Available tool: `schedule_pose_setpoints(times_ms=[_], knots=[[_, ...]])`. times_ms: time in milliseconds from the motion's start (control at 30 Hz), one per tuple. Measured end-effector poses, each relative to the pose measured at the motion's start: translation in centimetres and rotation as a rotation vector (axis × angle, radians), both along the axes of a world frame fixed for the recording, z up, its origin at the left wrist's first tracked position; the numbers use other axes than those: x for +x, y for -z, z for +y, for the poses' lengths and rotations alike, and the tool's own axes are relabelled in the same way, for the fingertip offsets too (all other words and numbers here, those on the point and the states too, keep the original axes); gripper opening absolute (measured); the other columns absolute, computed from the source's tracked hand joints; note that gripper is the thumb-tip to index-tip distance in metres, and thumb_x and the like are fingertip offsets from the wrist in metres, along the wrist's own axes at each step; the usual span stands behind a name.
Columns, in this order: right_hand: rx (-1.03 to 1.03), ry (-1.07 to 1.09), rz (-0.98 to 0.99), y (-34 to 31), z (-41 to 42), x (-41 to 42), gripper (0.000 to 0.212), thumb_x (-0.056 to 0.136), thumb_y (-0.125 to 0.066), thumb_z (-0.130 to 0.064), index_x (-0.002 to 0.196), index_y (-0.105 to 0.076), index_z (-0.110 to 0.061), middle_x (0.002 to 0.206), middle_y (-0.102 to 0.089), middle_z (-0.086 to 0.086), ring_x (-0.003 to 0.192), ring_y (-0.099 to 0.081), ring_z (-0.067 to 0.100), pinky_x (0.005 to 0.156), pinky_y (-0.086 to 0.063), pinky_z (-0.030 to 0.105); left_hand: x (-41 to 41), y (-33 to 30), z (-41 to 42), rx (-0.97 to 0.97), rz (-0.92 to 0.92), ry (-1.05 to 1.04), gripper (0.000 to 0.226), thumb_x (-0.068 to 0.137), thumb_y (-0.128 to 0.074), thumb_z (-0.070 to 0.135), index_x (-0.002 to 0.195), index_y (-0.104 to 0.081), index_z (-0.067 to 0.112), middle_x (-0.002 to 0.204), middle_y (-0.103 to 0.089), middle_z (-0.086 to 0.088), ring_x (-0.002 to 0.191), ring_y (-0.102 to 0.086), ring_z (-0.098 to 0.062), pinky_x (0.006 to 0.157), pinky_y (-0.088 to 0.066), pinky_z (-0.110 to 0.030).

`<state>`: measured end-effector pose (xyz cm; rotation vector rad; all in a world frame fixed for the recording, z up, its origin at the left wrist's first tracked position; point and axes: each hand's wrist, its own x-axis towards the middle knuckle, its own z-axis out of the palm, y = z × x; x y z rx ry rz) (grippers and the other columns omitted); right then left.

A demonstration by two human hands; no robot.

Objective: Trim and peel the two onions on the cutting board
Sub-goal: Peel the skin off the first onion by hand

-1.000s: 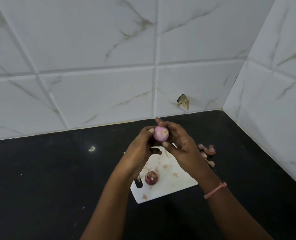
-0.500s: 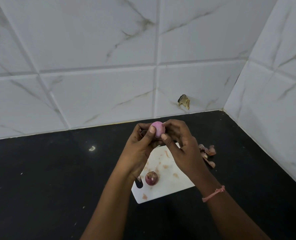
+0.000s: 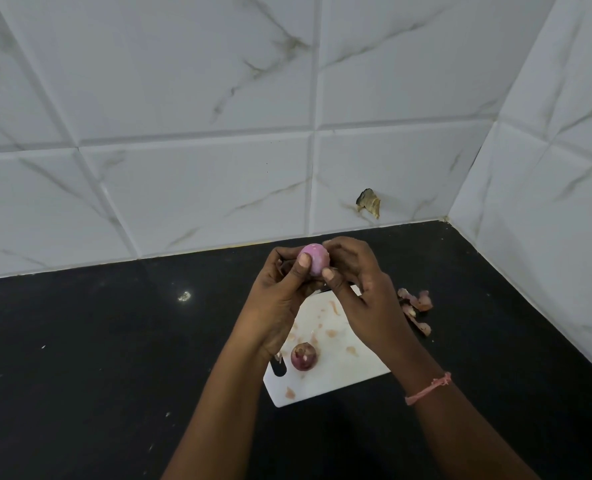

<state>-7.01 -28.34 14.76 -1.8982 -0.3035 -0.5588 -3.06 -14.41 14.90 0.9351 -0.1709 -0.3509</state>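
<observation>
Both hands are raised above the far end of the white cutting board (image 3: 339,379), sharing a pale pink, mostly peeled onion (image 3: 317,258) between them. The left hand (image 3: 280,292) curls around it from the 9 o'clock side, its thumb pressed flat across the onion's near face, while the right hand (image 3: 360,285) closes in from 3 o'clock, its thumb tip set against the onion's lower edge at about 5 o'clock and its fingers wrapped over the top and far side. The onion thus sits at the fingertips of both hands, not deep in either palm, with its rounded upper part showing between the two thumbs. The second onion (image 3: 303,356), darker and still wearing reddish skin, lies on the board at 6 o'clock from the held one, just beside the left wrist and near the board's handle slot (image 3: 280,369). Small flakes of skin are scattered over the board. A pile of peelings (image 3: 415,306) rests on the black counter (image 3: 97,358) at 3 o'clock from the board, apart from its edge.
</observation>
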Motion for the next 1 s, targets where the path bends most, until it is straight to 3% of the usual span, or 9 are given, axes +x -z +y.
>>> schedule_pose_setpoints(times_ms=[267, 567, 733, 867, 1000], knots=[[0.022, 0.094, -0.028, 0.3, 0.1, -0.1, 0.025, 0.089, -0.067, -0.011, 0.114, -0.065, -0.01, 0.114, -0.068, -0.01, 0.106, -0.065, 0.006, 0.087, -0.056, 0.026, -0.2, -0.1, 0.0, 0.032, 0.044, -0.008, 0.038, 0.081, -0.066, 0.025, 0.111, -0.057, 0.003, 0.092, -0.073, -0.009, 0.088, -0.073, -0.02, 0.075, -0.058, -0.025], [0.006, 0.098, -0.008, -0.6, -0.6, -0.1, 0.019, 0.089, -0.068, -0.013, 0.107, -0.064, -0.018, 0.103, -0.069, -0.011, 0.097, -0.067, 0.006, 0.08, -0.052, 0.016, -0.3, -0.3, 0.1, 0.026, 0.057, 0.01, 0.03, 0.081, -0.065, 0.023, 0.102, -0.056, 0.005, 0.089, -0.072, -0.011, 0.076, -0.072, -0.017, 0.065, -0.057, -0.024], [-0.148, 0.136, -0.107, -0.2, -1.5, 0.3, 0.013, 0.092, -0.065, -0.01, 0.105, -0.068, -0.01, 0.102, -0.07, -0.004, 0.098, -0.065, 0.008, 0.08, -0.054, 0.021, -0.4, 0.0, -0.1, 0.067, 0.059, 0.023, 0.027, 0.079, -0.067, 0.027, 0.096, -0.059, 0.008, 0.088, -0.073, -0.006, 0.077, -0.07, -0.013, 0.069, -0.057, -0.022], [-0.356, 0.178, -0.158, 0.1, -1.9, 0.7, 0.011, 0.093, -0.059, -0.01, 0.101, -0.066, -0.013, 0.104, -0.065, -0.005, 0.102, -0.056, 0.009, 0.084, -0.045, 0.016, -0.3, 0.1, -0.3, 0.054, 0.161, 0.004, 0.035, 0.079, -0.066, 0.036, 0.099, -0.061, 0.007, 0.089, -0.071, -0.009, 0.074, -0.068, -0.013, 0.07, -0.057, -0.023], [-0.45, 0.203, -0.076, 0.9, -2.9, 0.8, 0.01, 0.092, -0.057, -0.012, 0.097, -0.063, -0.017, 0.106, -0.059, -0.008, 0.104, -0.051, 0.009, 0.08, -0.044, 0.019, -0.1, 0.0, -0.4, 0.012, 0.209, -0.017, 0.043, 0.08, -0.064, 0.039, 0.106, -0.061, 0.005, 0.088, -0.072, -0.01, 0.074, -0.068, -0.015, 0.069, -0.058, -0.022]])
